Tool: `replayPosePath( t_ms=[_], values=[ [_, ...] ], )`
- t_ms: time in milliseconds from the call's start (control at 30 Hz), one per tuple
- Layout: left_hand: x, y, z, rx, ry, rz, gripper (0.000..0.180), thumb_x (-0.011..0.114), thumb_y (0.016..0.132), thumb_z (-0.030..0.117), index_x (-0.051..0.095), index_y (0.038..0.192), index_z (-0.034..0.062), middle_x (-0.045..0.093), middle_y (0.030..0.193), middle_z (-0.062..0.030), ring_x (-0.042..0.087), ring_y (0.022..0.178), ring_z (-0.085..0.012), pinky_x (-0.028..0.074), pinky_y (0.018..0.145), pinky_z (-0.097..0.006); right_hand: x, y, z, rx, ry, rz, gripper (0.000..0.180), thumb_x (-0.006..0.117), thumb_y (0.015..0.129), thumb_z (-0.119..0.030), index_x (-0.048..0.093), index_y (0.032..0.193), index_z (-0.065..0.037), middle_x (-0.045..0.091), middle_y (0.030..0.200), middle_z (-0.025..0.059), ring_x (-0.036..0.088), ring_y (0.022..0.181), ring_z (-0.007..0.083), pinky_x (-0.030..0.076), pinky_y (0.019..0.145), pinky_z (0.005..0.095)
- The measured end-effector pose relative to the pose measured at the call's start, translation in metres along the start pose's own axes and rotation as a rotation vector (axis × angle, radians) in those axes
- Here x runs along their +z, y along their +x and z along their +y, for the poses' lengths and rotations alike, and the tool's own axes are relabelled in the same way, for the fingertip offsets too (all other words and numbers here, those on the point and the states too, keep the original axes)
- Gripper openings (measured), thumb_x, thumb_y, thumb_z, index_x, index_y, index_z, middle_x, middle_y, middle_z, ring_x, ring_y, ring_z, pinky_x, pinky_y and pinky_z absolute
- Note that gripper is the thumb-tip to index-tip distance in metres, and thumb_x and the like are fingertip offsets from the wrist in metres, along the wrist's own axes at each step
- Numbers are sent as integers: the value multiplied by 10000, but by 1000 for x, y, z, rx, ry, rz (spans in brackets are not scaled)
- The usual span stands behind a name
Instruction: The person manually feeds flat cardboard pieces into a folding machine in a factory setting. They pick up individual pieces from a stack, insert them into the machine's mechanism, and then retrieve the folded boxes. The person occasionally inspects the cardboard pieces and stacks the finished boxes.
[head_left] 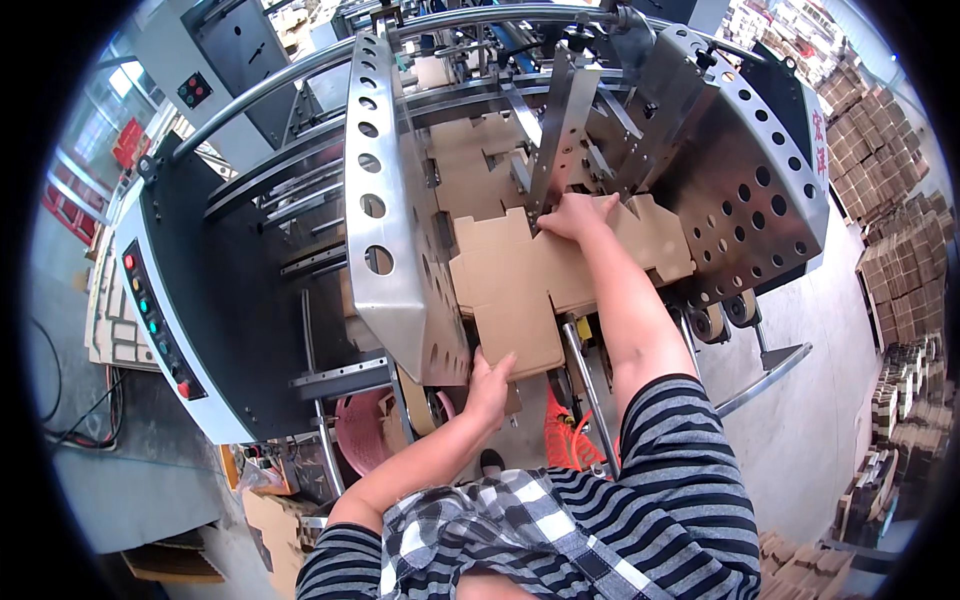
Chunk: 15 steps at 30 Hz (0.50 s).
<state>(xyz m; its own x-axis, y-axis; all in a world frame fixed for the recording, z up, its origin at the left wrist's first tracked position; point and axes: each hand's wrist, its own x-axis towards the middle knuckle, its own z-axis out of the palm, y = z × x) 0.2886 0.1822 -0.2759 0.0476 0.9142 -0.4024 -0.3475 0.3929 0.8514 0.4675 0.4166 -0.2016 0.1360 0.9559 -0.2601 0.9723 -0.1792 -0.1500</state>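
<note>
A flat die-cut cardboard blank (515, 325) lies on top of others between the perforated metal side plates of a machine, one flap pointing toward me. My left hand (488, 392) grips its near left corner, thumb along the front edge and fingers at the side. Farther in, my right hand (580, 216) rests on the blank's far edge, thumb stretched out to the right. Its other fingers reach the foot of an upright metal guide (552, 140) and are partly hidden. More brown cardboard (470, 150) lies behind the guide.
A bent steel plate with holes (375, 205) stands close on the left, another perforated plate (745, 215) on the right. A button panel (150, 315) is at far left. Below are metal rods (590, 390), rollers (708, 322) and a pink basket (360, 435). Cardboard stacks (905, 265) line the right.
</note>
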Motion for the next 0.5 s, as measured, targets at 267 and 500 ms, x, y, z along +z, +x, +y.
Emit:
replayPosePath(
  t_ms=[267, 500],
  values=[
    [19, -30, 37, 50, -199, -100, 525, 559, 883, 109, 337, 1344, -11, 478, 1282, -112, 446, 1179, -189, 317, 1025, -314, -33, 8, 8, -4, 68, 4, 499, 585, 730, -465, 644, 1151, -202, 628, 1181, 78, 540, 1168, 258, 176, 1040, 644],
    [13, -14, 28, -60, -57, 41, 612, 675, 804, 130, 347, 1298, -16, 514, 1208, -133, 477, 1146, -216, 376, 989, -342, -21, 11, 9, -43, 55, 0, 576, 633, 677, -498, 661, 1087, -95, 636, 1152, 108, 569, 1113, 286, 223, 1033, 582]
  ],
)
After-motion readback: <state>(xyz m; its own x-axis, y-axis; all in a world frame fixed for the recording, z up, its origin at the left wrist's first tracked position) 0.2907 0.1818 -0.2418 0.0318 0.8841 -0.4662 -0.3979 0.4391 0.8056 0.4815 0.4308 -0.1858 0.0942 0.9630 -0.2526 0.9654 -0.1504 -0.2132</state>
